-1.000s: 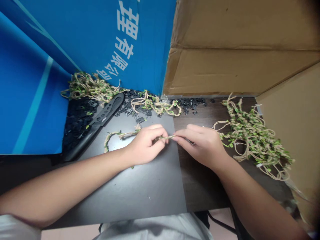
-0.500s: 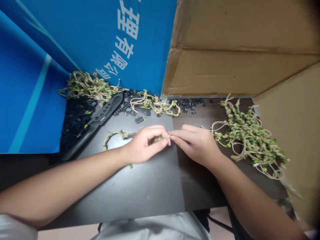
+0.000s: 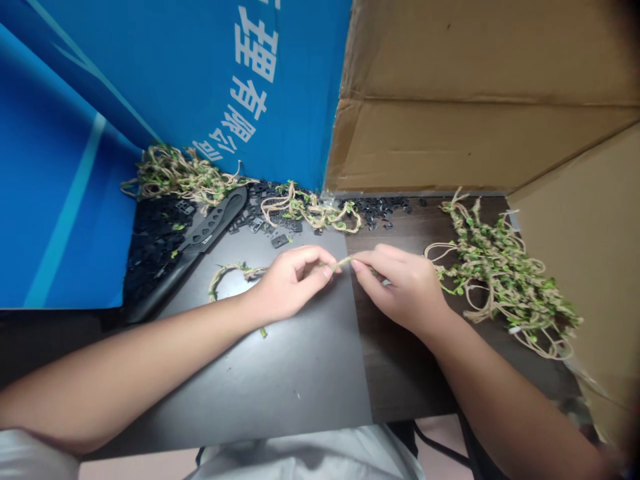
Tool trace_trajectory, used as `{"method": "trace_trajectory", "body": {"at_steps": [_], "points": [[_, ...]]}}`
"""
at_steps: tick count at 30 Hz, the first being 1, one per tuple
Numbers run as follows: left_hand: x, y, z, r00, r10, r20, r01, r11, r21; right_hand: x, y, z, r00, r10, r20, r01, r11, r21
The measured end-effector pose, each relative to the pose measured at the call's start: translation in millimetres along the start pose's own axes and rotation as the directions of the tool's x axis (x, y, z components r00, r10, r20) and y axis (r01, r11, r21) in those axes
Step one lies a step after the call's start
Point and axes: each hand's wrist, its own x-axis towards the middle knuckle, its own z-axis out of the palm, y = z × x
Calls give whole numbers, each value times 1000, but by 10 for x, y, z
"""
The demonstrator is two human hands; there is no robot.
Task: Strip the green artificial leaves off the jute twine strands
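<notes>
- Pinching a leafy cord, both hands meet over the middle of the scene in the head view, close together but not touching.
- Left hand (image 3: 295, 283): fingers curl round the leafy cord (image 3: 343, 263) and the thumb presses against it, just over the right edge of the grey mat (image 3: 300, 373).
- Right hand (image 3: 403, 287): thumb and forefinger grip the same cord where it comes out of the left hand; whether it ends there or runs on inside the fingers, I cannot tell. A short stretch shows between the two grips.
- Behind the left wrist, to the left, a strand curves over the mat, seemingly the rest of this cord, and a green leafy tip (image 3: 263, 332) shows on the wrist's near side.
- Far left lies a tangled heap (image 3: 175, 175) of similar cords, beside a long black tool (image 3: 213, 223) and black scraps (image 3: 160, 220); a smaller bundle (image 3: 320, 215) sits at the far middle, and a broad pile (image 3: 510, 273) spreads on the right over the dark tabletop (image 3: 405, 380).
- As for progress, this one piece seems midway: it is in hand, not yet laid down. Which of the piles are finished, if any, the view does not settle.
</notes>
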Motion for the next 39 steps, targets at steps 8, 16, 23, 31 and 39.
{"method": "trace_trajectory", "body": {"at_steps": [8,16,23,31,39], "points": [[-4,-12,13,999,-39,12,38,998,56,3,22,13,1000,2,13,-2,1000,3],[-9,-10,24,1000,-12,10,11,996,87,-29,24,62,985,-49,166,54,998,-23],[19,-46,16,999,-36,-22,37,998,55,-45,-34,88,956,-117,271,137,989,-54],[33,-54,8,994,-109,-9,107,982,-154,-41,-63,99,943,-119,311,144,988,-57],[7,-39,16,995,97,-14,-93,975,203,-43,-100,115,922,-258,290,274,962,-14]]}}
